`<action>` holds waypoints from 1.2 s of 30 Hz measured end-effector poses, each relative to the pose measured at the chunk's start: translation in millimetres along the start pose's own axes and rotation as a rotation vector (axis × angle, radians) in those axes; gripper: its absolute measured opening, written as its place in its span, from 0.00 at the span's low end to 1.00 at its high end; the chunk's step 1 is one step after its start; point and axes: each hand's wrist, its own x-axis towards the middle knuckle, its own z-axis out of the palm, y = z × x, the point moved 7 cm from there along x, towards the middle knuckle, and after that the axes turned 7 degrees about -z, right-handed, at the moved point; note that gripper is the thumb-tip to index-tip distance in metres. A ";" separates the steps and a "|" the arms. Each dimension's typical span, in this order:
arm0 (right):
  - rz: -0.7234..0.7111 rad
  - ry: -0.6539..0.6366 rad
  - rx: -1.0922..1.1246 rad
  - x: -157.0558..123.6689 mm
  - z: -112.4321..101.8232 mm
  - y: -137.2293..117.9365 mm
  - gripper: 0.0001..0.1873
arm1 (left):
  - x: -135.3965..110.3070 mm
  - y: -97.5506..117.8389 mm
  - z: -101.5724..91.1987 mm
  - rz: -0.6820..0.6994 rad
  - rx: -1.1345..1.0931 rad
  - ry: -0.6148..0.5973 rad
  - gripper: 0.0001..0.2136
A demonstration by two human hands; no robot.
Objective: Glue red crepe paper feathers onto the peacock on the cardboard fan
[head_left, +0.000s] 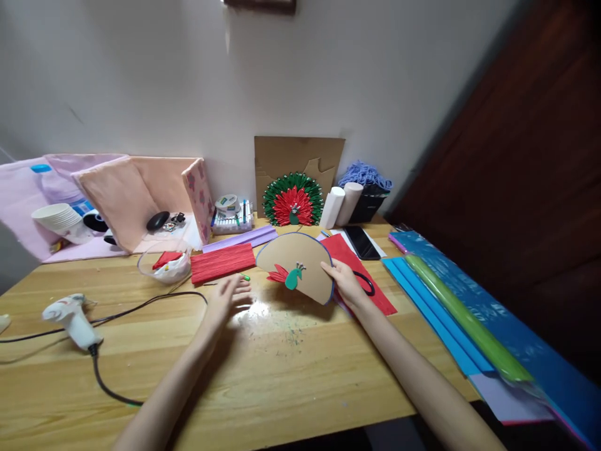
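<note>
Plain grey wall (206, 81) backs a pale wooden surface (282, 401). At the left of the frame, nested white paper cups (56, 220) stand tilted, their insides hidden. Further right, a clear plastic bowl (144, 267) holds crumpled red and white material (169, 260). Beyond it, a clear plastic box (230, 228) contains capped pens, with a round tape roll (227, 202) on top. Nearer, the left hand (226, 299) has its fingers apart, nothing visible between them. At centre, a fan-shaped tan cardboard piece with a blue edge (277, 252) tilts over the surface, bearing a green bird cut-out (293, 279) and red petals (278, 275). The right hand's (346, 285) fingers clamp its right edge, thumb in front. A light pinch on this bare margin seems best, sparing the bird; left fingers under the free edge would steady it.
</note>
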 end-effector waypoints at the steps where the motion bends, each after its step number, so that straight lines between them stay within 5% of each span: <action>1: -0.012 -0.006 0.017 -0.2 8.9 2.3 0.21 | -2.9 -6.6 13.2 -0.045 -0.028 -0.070 0.20; 5: -0.071 -0.028 -0.008 0.9 44.3 12.2 0.20 | -10.3 -15.3 38.5 -0.030 -0.113 -0.159 0.18; 14: -0.120 -0.023 -0.045 1.3 88.5 26.3 0.18 | 3.6 -17.7 -9.1 0.042 -0.170 0.159 0.16; 22: -0.135 -0.042 -0.043 -5.8 87.3 29.5 0.18 | 4.5 -15.1 -17.1 0.103 0.005 0.240 0.16; 36: -0.126 -0.027 -0.076 -8.0 83.3 32.9 0.19 | 6.7 -16.0 -12.2 0.145 0.072 0.149 0.15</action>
